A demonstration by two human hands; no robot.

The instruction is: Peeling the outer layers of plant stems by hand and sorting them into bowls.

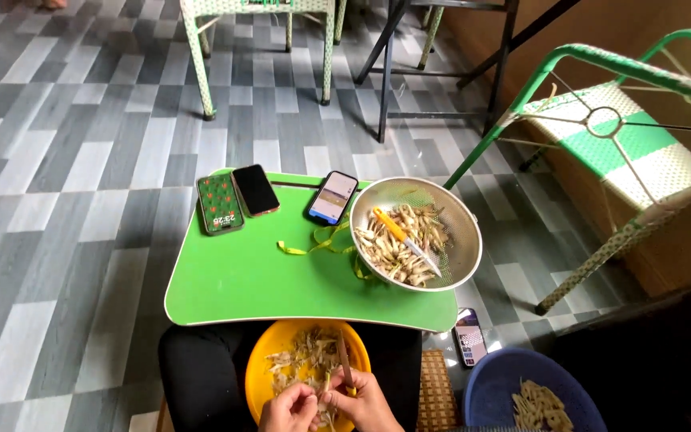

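Both my hands meet over an orange bowl [261, 370] of pale vegetable peelings on my lap, at the bottom of the head view. My right hand [365, 404] grips a small knife [345, 364] whose blade points up over the bowl. My left hand [285, 410] pinches a pale vegetable piece [321, 400] right against the right hand. On the green lap table [241, 276] in front stands a metal colander [461, 240] full of pale cut pieces, with an orange-handled knife [405, 238] lying on top.
Three phones [220, 203] [254, 190] [333, 197] lie along the table's far edge, a fourth phone [469, 338] on the floor at right. A blue tub [497, 384] holds more pieces. A green strap [313, 244] lies by the colander. A green-white chair [625, 136] stands right, chair legs behind.
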